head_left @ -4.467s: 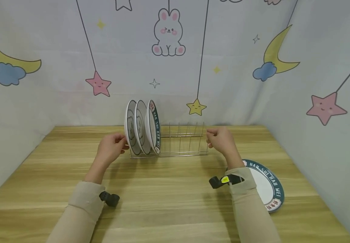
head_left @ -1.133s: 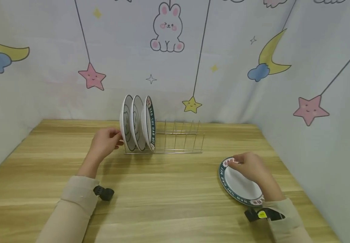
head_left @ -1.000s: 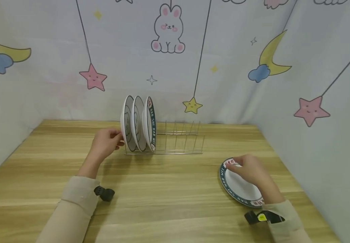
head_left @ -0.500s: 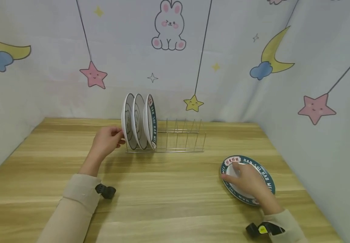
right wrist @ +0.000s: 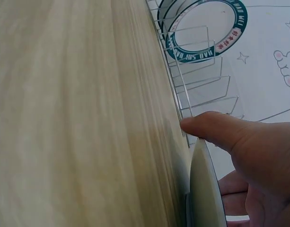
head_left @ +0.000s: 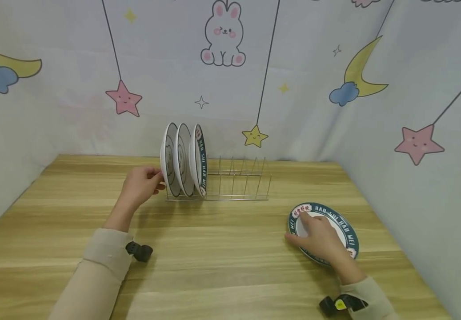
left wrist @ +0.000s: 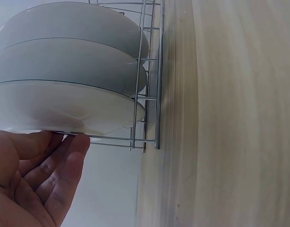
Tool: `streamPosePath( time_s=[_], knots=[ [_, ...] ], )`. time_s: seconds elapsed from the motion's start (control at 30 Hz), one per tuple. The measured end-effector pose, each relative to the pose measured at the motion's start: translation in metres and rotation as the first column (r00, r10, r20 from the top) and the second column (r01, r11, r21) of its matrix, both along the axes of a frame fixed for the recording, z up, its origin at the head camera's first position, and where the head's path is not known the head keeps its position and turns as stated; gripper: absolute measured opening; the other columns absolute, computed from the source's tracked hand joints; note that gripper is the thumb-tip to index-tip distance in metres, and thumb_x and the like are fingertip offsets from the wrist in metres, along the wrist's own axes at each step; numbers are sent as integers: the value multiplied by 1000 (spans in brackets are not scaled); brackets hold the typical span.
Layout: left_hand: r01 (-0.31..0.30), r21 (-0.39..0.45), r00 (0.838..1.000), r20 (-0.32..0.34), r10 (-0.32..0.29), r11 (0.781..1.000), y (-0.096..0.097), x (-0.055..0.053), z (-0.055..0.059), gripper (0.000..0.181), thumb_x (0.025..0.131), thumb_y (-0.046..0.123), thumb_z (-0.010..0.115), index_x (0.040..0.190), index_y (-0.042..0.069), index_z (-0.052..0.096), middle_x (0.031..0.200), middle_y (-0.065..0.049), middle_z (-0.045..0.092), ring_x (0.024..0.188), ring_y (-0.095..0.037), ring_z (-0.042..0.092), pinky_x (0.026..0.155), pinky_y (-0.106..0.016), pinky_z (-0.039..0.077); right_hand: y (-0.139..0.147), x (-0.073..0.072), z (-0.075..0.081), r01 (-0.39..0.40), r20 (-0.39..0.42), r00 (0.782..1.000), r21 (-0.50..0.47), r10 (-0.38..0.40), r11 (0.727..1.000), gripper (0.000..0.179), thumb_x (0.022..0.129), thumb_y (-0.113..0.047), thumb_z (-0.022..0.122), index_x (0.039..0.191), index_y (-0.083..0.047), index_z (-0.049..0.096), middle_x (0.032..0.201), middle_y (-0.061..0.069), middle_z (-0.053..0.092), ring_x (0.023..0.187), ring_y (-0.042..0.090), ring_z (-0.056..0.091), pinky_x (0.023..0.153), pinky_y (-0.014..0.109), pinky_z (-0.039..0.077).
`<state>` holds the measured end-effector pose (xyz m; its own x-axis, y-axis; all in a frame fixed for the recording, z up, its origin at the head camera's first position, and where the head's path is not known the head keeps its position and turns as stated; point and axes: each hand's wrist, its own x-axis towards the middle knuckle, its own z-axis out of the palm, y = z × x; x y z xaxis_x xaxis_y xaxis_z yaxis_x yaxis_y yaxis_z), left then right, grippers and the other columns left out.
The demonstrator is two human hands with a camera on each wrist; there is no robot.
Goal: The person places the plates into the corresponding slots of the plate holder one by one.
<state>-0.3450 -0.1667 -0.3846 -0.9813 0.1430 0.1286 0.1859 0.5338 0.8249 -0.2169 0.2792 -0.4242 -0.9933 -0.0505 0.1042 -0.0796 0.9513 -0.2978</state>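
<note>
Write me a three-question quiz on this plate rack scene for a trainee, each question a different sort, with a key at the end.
1. How many standing plates does the wire rack hold?
2. True or false: the plate nearest the right hand is slotted into the rack.
3. Fill the gap: the person's ___ holds the rack at the end beside the standing plates.

Key:
1. Three.
2. False; that loose plate is outside the rack.
3. Left hand.

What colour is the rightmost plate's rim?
The rim is mostly dark teal, clearest in the head view.
</note>
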Motion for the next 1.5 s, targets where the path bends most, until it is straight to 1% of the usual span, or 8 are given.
streamPosePath(
  time_s=[0.33, 0.5, 0.6, 0.7, 0.93, 1.07, 1.23, 1.5],
  knots=[
    [1, 2, 1000, 15, -1, 1000, 0, 1, 1, 32, 104, 14, 48, 120, -10, 63, 110, -26, 68, 90, -30, 71, 70, -31, 59, -7, 0, -1, -6, -37, 999, 64, 8, 998, 60, 77, -28, 75, 128, 1, 62, 109, 19, 68, 109, 45, 56, 89, 59, 47],
    [1, 3, 1000, 14, -1, 1000, 0, 2, 0, 32, 104, 13, 48, 119, -10, 63, 110, -25, 68, 90, -30, 71, 70, -30, 59, -9, -1, 0, 5, -64, 998, 83, 0, 997, 44, 75, -20, 74, 115, -3, 71, 99, 13, 70, 91, 34, 62, 79, 53, 52],
    [4, 7, 1000, 11, -4, 1000, 0, 2, 0, 31, 104, 13, 48, 119, -10, 63, 109, -25, 68, 89, -30, 71, 69, -29, 59, -11, -2, 0, 17, -80, 997, 78, -11, 997, 38, 75, -15, 74, 112, -4, 74, 98, 12, 71, 75, 25, 59, 67, 47, 53],
    [6, 10, 1000, 9, -6, 1000, 0, 2, 0, 31, 104, 13, 48, 119, -10, 63, 109, -25, 68, 89, -30, 71, 69, -29, 59, -13, -1, 0, 25, -97, 995, 71, -18, 997, 35, 74, -12, 75, 109, -5, 76, 98, 11, 73, 68, 20, 55, 61, 43, 52],
    [1, 13, 1000, 10, -1, 1000, -1, 2, -1, 32, 104, 13, 48, 121, -10, 62, 109, -25, 68, 89, -30, 71, 70, -29, 59, -19, 0, 3, 42, -148, 988, 69, -32, 997, 26, 74, -12, 75, 100, -11, 79, 96, 7, 74, 72, 22, 64, 59, 45, 54],
    [4, 9, 1000, 9, -4, 1000, -1, 2, 0, 32, 104, 14, 48, 120, -10, 62, 110, -25, 68, 90, -30, 71, 70, -30, 59, -22, 3, 10, 51, -217, 976, 75, -34, 996, 18, 76, -13, 76, 92, -15, 81, 87, 3, 74, 71, 26, 67, 55, 45, 53],
    [9, 4, 1000, 3, -9, 1000, 0, 1, 1, 32, 104, 14, 48, 120, -9, 63, 110, -25, 68, 89, -30, 71, 70, -30, 59, -29, 7, 25, 32, -304, 953, 85, -5, 996, 6, 78, -11, 74, 76, -16, 76, 66, -5, 65, 57, 17, 54, 47, 37, 44],
    [14, 9, 1000, 7, -14, 1000, 0, 1, 2, 32, 104, 14, 48, 119, -9, 63, 110, -25, 68, 90, -30, 71, 70, -30, 59, -32, 10, 45, -4, -347, 937, 79, 31, 997, 4, 77, -10, 76, 74, -11, 74, 67, -3, 66, 58, 16, 57, 52, 37, 47]
  ],
)
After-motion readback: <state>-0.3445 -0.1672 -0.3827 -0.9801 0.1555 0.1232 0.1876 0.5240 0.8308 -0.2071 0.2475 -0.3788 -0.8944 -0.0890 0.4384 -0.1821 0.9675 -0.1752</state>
